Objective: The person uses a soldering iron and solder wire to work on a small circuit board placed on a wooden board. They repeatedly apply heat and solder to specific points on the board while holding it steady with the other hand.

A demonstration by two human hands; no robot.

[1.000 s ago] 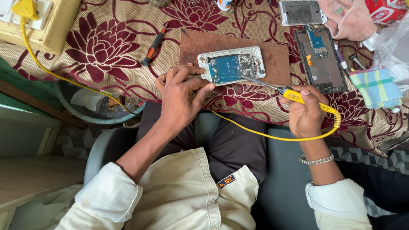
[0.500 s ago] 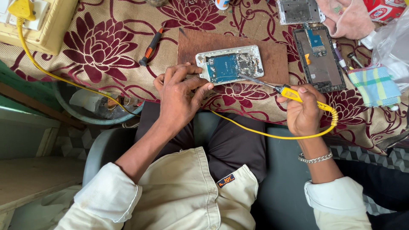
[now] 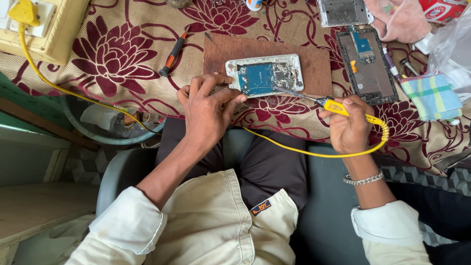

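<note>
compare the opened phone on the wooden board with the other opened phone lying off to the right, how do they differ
The phone on the board has a pale silver-white frame; the phone to the right has a black one. The first lies crosswise on the wooden board, the second lengthwise on the flowered cloth. The left hand steadies the first while the right hand brings a yellow-handled tool to it; the second lies untouched. Both are opened, insides up.

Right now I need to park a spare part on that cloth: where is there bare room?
Bare cloth lies between the orange-handled screwdriver and the yellow socket box, above the cable. It is crowded on the wooden board, where the opened phone lies, and around the dark phone frame and checked cloth.
</note>
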